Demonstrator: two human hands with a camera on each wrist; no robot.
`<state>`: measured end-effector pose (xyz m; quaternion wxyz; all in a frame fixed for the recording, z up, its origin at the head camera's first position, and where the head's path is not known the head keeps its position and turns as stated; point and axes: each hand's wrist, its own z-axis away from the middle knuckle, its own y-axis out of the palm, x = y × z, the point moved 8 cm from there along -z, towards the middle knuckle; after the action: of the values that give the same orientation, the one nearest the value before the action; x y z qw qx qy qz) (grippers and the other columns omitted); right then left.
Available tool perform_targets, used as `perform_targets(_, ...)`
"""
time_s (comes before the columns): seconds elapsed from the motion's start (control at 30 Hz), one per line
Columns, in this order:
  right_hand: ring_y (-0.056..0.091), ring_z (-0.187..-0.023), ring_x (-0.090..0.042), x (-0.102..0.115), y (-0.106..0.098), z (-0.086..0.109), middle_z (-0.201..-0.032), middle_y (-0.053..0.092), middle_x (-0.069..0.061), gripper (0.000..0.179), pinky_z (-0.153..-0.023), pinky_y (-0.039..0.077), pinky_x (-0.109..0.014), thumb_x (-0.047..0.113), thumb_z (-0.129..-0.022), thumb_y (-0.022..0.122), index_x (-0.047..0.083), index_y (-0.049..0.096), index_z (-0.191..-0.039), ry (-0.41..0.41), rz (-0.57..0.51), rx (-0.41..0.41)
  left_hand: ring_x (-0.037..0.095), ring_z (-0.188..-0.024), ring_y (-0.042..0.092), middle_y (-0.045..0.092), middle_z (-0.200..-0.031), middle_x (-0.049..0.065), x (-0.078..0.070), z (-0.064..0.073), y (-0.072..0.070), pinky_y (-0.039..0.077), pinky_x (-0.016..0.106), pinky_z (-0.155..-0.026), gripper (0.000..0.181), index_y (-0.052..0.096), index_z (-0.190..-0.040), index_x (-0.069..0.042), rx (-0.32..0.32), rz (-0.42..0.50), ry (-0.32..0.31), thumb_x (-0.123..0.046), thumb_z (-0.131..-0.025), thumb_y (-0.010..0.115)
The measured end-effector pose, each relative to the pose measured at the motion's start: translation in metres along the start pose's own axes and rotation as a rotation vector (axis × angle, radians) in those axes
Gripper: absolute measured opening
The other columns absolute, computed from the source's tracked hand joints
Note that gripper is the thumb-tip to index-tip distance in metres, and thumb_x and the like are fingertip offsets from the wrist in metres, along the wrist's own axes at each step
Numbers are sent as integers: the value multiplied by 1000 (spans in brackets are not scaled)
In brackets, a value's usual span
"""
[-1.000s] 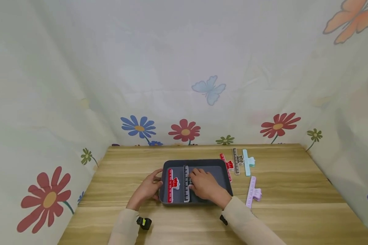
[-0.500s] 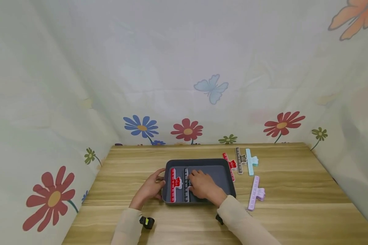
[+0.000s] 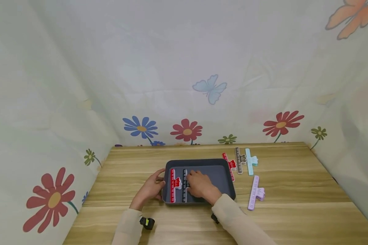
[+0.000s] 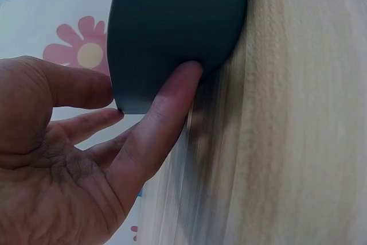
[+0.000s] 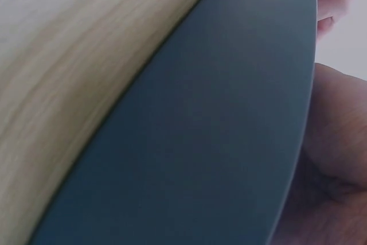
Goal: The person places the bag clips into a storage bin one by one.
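A dark grey tray [image 3: 199, 162] lies on the wooden table. In the head view my left hand [image 3: 150, 187] is at its left end. The left wrist view shows the left fingers [image 4: 163, 110] fairly straight, touching the tray's outer wall [image 4: 178, 21]. My right hand [image 3: 200, 185] is inside the tray and pinches the handle side of a black piano-key clip [image 3: 184, 190]; its fingertips are partly hidden. Left of that clip, a red piano-key clip [image 3: 172, 190] lies roughly parallel. The right wrist view shows mostly the tray wall [image 5: 189, 119], with part of the hand [image 5: 338, 124] behind it.
Right of the tray lie a second red clip [image 3: 232, 164], partly behind the rim, a dark brown clip [image 3: 240, 161], a light blue clip [image 3: 249, 161] and a lilac clip [image 3: 254, 193]. A flower-printed curtain [image 3: 159, 85] surrounds the wooden table [image 3: 294, 190].
My right hand has shifted the black clip slightly left, nearer the red clip in the tray. The left hand stays at the tray's left end. The head view has moved a little.
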<state>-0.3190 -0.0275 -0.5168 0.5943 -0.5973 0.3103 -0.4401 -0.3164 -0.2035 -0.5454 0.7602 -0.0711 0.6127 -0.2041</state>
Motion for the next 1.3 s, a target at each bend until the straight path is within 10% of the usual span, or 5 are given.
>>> perform_targets(0.87, 53, -127, -30, -2, -2, -1, -139, 55, -7, 66, -98, 51, -54, 48, -83, 73, 16, 55, -138, 53, 12, 54, 27, -64, 66, 50, -135, 33, -1, 1, -1, 59, 43, -49, 58, 32, -153, -15, -10, -5, 10, -3, -98, 48)
perform_targets(1.3, 51, -130, -32, 1, -36, 17, -140, 55, -7, 57, -102, 47, -58, 42, -89, 69, 14, 54, -137, -37, 21, -66, 26, -63, 65, 50, -134, 32, 0, 0, -1, 59, 43, -48, 58, 32, -153, -16, -3, 4, 7, -4, -98, 48)
